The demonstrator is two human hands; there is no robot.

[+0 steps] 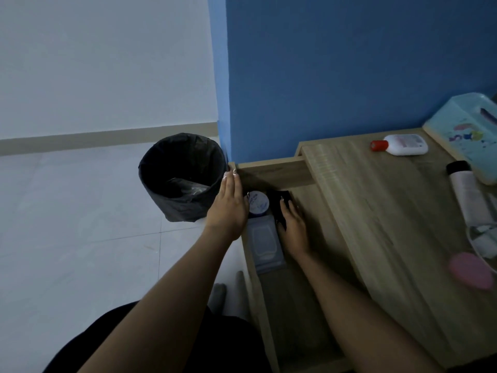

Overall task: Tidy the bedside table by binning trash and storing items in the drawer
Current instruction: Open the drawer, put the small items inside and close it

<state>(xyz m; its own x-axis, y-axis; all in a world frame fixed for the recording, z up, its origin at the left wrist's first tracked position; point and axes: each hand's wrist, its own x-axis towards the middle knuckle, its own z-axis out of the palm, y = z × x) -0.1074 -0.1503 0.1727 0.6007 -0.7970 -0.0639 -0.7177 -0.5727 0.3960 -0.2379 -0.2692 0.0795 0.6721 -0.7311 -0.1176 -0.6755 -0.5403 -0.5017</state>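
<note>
The wooden drawer (271, 170) of the bedside table (376, 211) is pulled out toward the left. Inside lie a round blue-lidded tin (258, 203), a flat pack of wipes (265, 244) and a small black item (279, 203). My left hand (228, 208) rests flat against the drawer's front panel, fingers straight, holding nothing. Down in the drawer, my right hand (293, 224) has its fingers on the black item; a firm grip cannot be made out. A bin (183, 176) lined with a black bag stands on the floor left of the drawer, with clear wrapping inside.
On the tabletop lie a white bottle with a red cap (400, 145), a turquoise tissue box (468, 133), a pale tube with a black cap (469, 192), a clear bowl (484, 240) and a pink object (470, 270). A blue wall stands behind; white tiled floor lies to the left.
</note>
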